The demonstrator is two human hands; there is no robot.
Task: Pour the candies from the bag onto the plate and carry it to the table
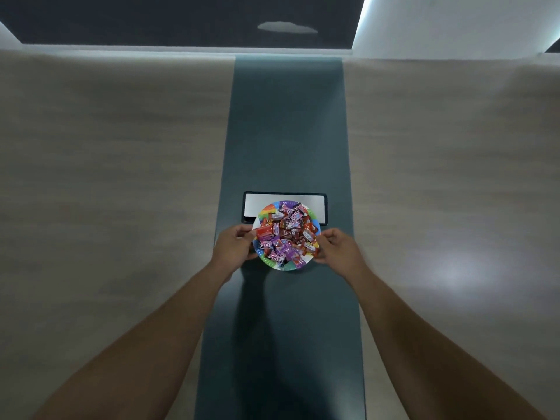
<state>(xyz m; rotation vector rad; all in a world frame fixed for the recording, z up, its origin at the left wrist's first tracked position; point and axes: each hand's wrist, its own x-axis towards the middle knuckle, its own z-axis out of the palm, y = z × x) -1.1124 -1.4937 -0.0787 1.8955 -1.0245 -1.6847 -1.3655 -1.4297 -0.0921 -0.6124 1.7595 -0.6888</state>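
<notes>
A broad pale wood-grain surface [106, 165] filled most of the frame, split down the centre by a dark teal strip [288, 122] running from top to bottom. Set into that strip, just above centre, was a black-framed rectangular panel [257, 203] with a light grey inside (partly covered). Along the top lay a dark area [151, 19] with a pale patch [286, 27].

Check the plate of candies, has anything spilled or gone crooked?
Nothing spilled: the candies are heaped on the plate, held by left hand and right hand. One wrapper overhangs the right rim.
</notes>
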